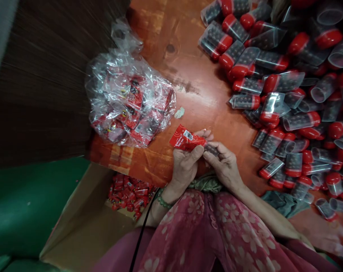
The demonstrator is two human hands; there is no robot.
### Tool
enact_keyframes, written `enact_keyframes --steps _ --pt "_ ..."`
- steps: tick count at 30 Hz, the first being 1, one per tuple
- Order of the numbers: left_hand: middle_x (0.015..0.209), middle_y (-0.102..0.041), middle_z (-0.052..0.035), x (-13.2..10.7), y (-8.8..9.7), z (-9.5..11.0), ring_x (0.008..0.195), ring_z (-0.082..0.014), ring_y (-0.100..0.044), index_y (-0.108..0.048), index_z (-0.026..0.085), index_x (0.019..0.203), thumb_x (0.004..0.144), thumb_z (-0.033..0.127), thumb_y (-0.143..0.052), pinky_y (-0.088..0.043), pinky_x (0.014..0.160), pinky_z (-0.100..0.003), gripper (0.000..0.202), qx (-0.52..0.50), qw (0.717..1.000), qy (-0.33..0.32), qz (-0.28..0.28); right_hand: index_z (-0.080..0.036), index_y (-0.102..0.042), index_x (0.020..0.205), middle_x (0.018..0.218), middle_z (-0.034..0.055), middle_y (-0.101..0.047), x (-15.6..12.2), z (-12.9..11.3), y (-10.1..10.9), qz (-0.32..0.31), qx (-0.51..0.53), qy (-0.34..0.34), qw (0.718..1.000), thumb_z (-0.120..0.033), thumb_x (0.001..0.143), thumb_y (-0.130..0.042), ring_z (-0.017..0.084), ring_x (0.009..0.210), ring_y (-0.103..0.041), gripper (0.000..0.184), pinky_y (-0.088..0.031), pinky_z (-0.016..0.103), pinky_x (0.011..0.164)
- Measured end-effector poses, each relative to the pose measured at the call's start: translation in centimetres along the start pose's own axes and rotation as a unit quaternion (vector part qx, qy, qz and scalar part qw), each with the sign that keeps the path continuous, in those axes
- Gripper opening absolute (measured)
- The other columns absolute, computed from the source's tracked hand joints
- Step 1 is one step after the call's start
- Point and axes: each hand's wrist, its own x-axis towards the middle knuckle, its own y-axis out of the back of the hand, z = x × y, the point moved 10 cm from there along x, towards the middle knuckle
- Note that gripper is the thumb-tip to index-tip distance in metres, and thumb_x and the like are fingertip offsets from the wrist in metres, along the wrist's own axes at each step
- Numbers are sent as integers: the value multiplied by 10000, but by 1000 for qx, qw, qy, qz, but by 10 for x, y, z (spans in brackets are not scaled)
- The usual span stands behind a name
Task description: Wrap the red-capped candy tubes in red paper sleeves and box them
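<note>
A red printed plastic sleeve (180,138) with a barcode label lies across the fingers of my left hand (185,166), the thumb pressing on it. Its right end meets a small clear tube (211,149) with dark contents. My right hand (226,165) pinches that tube between thumb and fingers. Whether the tube sits inside the sleeve or just against its end, I cannot tell. Both hands are close together over the table's front edge. Left of them is a clear plastic bag (126,102) full of red printed sleeves.
A large pile of clear tubes with red caps (296,121) covers the right of the reddish wooden table (177,49). Below the front edge at left, a cardboard box (83,211) holds many red wrapped pieces (129,192). A grey-green cloth (286,202) lies at right.
</note>
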Motion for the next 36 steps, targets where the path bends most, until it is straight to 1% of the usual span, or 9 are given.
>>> enact_keyframes --steps 4,9,11,15,18,22,28,31,36 --pt "1064 -772 -84 1 2 0 1085 -257 -703 -765 199 924 738 485 -786 -532 1011 -411 342 19 1000 2 0 -238 -643 1032 874 12 -688 -3 -12 0 15 -106 79 991 -437 881 -644 152 742 -619 249 -521 299 716" --pt "980 -788 -71 0 -6 -3 1021 -263 -723 -775 200 807 678 444 -834 -554 966 -402 282 20 999 41 -26 -243 -638 1073 981 73 -719 -14 -37 0 33 -272 218 937 -318 892 -629 213 878 -656 196 -533 358 808" --pt "987 -787 -79 -1 -7 -5 1002 -261 -726 -777 192 820 684 451 -828 -562 939 -393 297 18 998 48 -26 -240 -636 1054 938 55 -707 -12 -36 2 25 -235 195 952 -306 889 -634 192 825 -644 177 -527 337 775" --pt "985 -782 -87 0 -5 -15 824 -206 -730 -776 173 910 749 489 -771 -577 774 -321 355 39 996 73 -33 -221 -612 967 667 -47 -572 -1 -10 1 -15 -32 48 998 -376 900 -635 100 548 -504 170 -440 238 555" --pt "749 -759 -58 1 -1 -20 578 -153 -653 -765 163 819 752 521 -760 -540 611 -287 364 90 989 99 -59 -213 -581 944 571 -83 -501 4 5 -3 -22 53 -8 998 -463 861 -671 80 473 -431 278 -370 217 491" --pt "569 -685 -40 3 0 -16 529 -166 -624 -727 174 677 748 642 -705 -517 566 -302 473 112 986 98 -72 -212 -576 995 587 -77 -520 6 4 0 -14 29 -3 999 -537 838 -673 89 499 -462 373 -397 225 519" --pt "852 -770 -74 7 -4 -10 578 -154 -631 -749 183 1031 778 638 -677 -484 532 -288 526 61 993 89 -51 -205 -544 1253 797 -7 -657 -2 -5 -1 -86 -10 16 996 -480 921 -602 128 696 -617 434 -506 268 678" --pt "836 -759 -61 6 -4 -10 545 -130 -601 -753 181 1007 766 595 -712 -477 535 -282 481 41 995 79 -38 -215 -553 1207 772 -16 -677 -2 -2 4 -82 -1 14 997 -446 918 -621 128 672 -640 376 -524 273 672" --pt "570 -613 33 0 -3 -20 461 -67 -470 -757 157 999 764 496 -751 -397 504 -238 413 72 993 91 -35 -215 -573 1080 695 -24 -688 1 -4 6 -64 16 16 998 -445 880 -677 132 600 -660 322 -543 269 614"
